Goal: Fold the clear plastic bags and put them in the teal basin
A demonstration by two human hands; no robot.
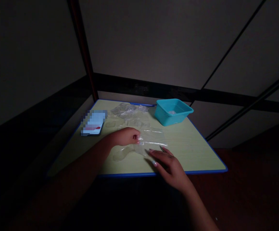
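A clear plastic bag [151, 138] lies spread over the middle of the table, shiny and creased. My left hand [128, 136] is closed on the bag, its fingers curled and pinching the plastic. To the right and nearer the front edge, my right hand [168, 163] is open with fingers stretched out, its fingertips at the bag's near edge. Whether those fingertips press on the plastic, I cannot tell. Farther back lies a crumpled heap of clear plastic [125, 110].
The small pale table [197, 157] has a blue rim. A turquoise plastic basket [170, 118] stands at its back right with something whitish inside. A lit phone [95, 123], partly blurred, lies at the left. Walls or panels [149, 41] rise behind the table.
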